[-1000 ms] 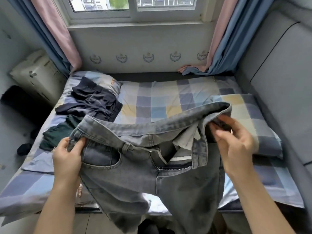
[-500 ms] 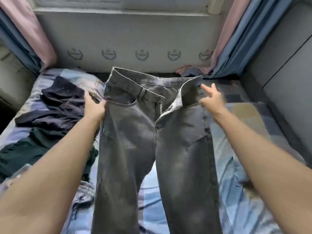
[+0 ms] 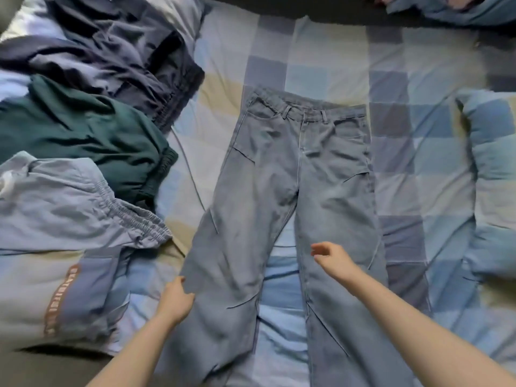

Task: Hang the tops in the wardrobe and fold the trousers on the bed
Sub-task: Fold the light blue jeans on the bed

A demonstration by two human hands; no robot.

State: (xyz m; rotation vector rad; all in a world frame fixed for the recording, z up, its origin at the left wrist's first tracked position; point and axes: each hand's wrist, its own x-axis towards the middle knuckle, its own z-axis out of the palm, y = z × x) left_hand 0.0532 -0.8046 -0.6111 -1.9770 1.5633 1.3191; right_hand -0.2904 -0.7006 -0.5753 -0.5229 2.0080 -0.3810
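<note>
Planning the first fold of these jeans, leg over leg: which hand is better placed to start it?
Left, probably. The left hand already pinches the outer edge of the jeans, while the right hand hovers open above the other leg.

Jeans [image 3: 301, 174] lie flat mid-bed [image 3: 335, 57], waistband toward the far edge; three garments [image 3: 83, 129] piled along the left edge.

Soft bluish daylight, faint shadows, slight motion blur, wide-angle bending at edges
</note>
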